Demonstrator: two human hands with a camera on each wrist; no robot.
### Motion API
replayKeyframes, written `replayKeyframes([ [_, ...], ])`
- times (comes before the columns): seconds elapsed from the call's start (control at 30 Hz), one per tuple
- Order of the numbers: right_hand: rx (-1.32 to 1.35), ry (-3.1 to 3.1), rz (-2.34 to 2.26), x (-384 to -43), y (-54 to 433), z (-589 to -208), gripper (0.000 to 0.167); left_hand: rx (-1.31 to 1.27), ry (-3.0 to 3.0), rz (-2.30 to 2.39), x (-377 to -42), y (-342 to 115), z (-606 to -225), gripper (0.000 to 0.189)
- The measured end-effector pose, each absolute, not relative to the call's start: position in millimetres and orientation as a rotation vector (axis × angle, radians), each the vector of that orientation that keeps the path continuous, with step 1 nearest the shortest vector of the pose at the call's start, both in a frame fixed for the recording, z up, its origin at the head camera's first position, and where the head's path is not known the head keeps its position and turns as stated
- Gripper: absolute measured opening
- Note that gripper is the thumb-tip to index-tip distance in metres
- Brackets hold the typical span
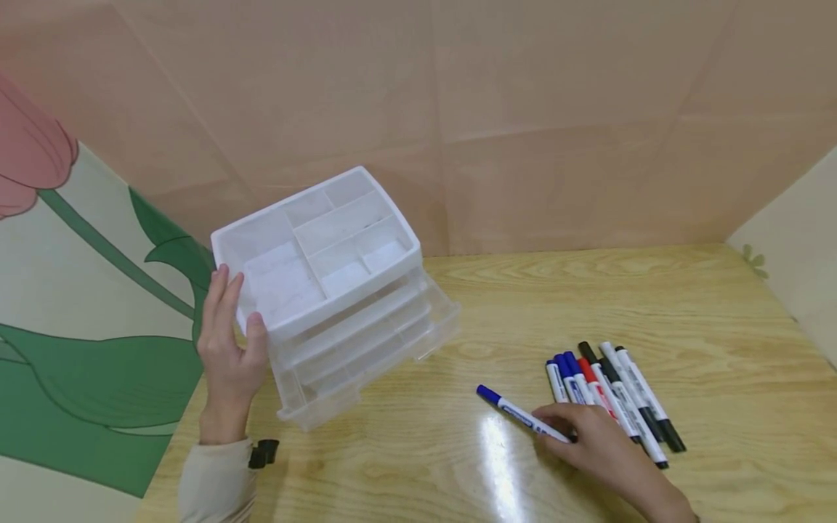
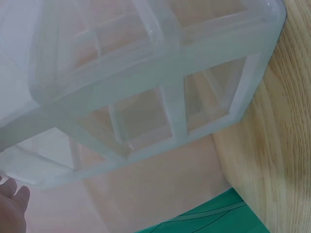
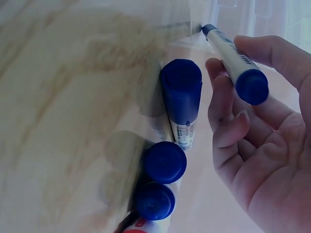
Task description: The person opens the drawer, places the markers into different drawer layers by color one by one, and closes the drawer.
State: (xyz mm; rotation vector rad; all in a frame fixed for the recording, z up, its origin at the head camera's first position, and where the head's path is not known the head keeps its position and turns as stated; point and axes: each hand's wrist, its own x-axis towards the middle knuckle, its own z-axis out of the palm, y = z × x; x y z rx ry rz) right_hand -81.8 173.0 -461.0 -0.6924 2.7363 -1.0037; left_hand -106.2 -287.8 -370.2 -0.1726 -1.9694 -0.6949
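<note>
A clear plastic drawer organizer with a divided top tray stands at the table's back left. My left hand rests on its left side, fingers straight along the wall and thumb at the front corner. The left wrist view shows the organizer from very close, with only the edge of my left hand. My right hand pinches a blue-capped marker low over the table. In the right wrist view my right hand holds this marker between thumb and fingers.
Several blue, red and black markers lie side by side on the wooden table, right beside my right hand; their blue caps show up close. A wall with a green and pink flower painting borders the table's left edge.
</note>
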Motion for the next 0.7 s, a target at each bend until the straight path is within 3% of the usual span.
replayKeyframes([
  [0.23,-0.665,2.806,-1.012,-83,169,-455,0.022,-0.165,-1.967,-0.693,-107,-287,-371,0.048],
  [0.7,-0.907,2.97,-1.231,-87,159,-445,0.024,-0.189,-1.964,-0.678,-107,-288,-372,0.049],
])
